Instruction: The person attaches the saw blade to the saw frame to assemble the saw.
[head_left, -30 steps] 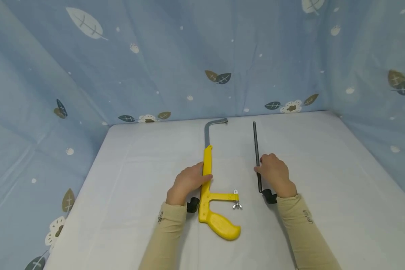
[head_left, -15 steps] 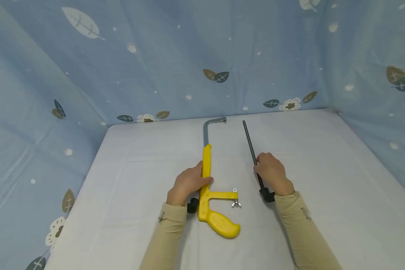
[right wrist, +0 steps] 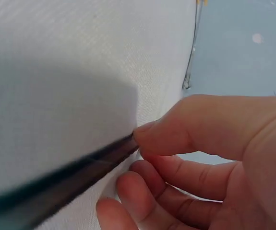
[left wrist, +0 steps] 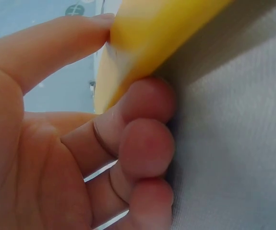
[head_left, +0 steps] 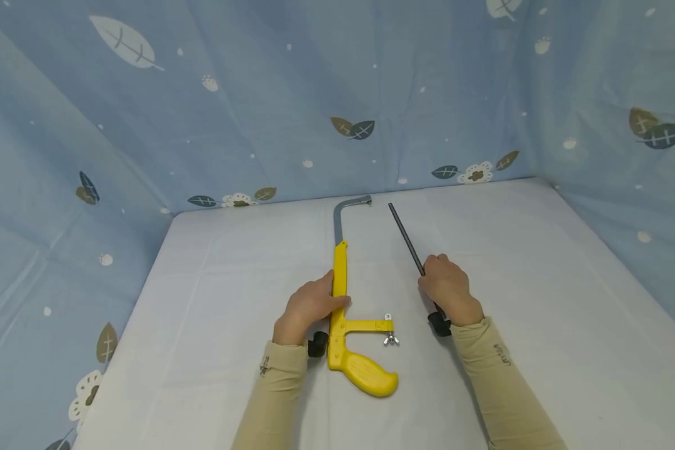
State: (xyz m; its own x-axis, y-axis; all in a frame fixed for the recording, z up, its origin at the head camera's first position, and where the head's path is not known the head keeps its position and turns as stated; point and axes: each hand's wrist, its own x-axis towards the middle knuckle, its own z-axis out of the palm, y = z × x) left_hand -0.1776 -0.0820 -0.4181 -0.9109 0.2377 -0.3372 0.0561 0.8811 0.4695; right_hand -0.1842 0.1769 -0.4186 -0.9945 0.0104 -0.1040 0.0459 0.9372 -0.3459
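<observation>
A yellow hacksaw frame [head_left: 340, 265] lies lengthwise on the white surface, its grey bent end [head_left: 345, 209] pointing away and its handle [head_left: 369, 375] towards me. My left hand [head_left: 306, 307] grips the frame's long bar from the left. In the left wrist view, the thumb and fingertips meet the yellow bar [left wrist: 150, 28]. Farther right, my right hand [head_left: 447, 287] pinches a slim dark hacksaw blade [head_left: 406, 237] between thumb and fingers. The blade slants with its far end leaning left towards the frame's grey end. The hand covers part of the blade's near half.
A silver wing nut [head_left: 391, 339] sits on the frame's short yellow arm [head_left: 365, 326]. Black wrist cameras [head_left: 317, 344] are worn at both wrists. White cloth [head_left: 230, 300] covers the table, and a blue patterned curtain [head_left: 247, 112] hangs behind and at the sides.
The blade's far end has swung left, from nearly upright in view to a clear slant. My right hand has shifted slightly left with it. The left hand keeps its grip on the frame.
</observation>
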